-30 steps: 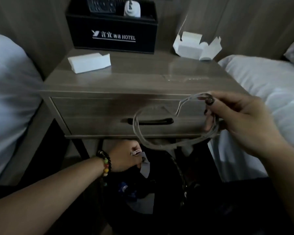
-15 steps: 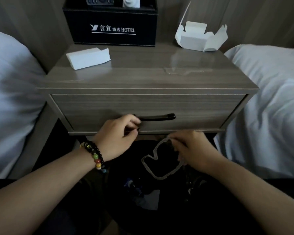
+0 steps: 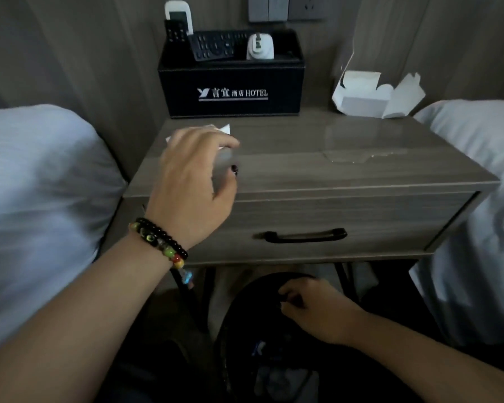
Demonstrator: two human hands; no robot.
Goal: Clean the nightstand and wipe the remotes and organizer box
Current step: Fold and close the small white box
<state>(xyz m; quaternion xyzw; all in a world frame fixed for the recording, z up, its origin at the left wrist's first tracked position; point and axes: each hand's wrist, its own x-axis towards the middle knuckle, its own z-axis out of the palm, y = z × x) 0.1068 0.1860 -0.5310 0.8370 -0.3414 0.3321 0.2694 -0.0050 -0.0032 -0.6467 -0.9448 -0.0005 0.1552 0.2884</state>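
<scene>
Nightstand point(image 3: 346, 170) clutter is what I read this moment as being about: my left hand point(image 3: 195, 181) hangs over the small white box point(image 3: 226, 130) at about ten o'clock on the desk, fingers curved down around it with the thumb apart, so I judge the grip is closing but cannot tell if it has contact. My right hand point(image 3: 312, 309) sits low at six o'clock on the rim of the dark waste bin point(image 3: 245, 315), fingers curled on its edge, probably steadying it for the next drop. At twelve o'clock the black organizer box point(image 3: 230, 91) stands against the wall with the remotes point(image 3: 213, 48) upright inside, untouched. An opened white carton point(image 3: 373, 94) waits at two o'clock, and a wet patch point(image 3: 349, 157) glints near it, so wiping has to follow the clearing.
</scene>
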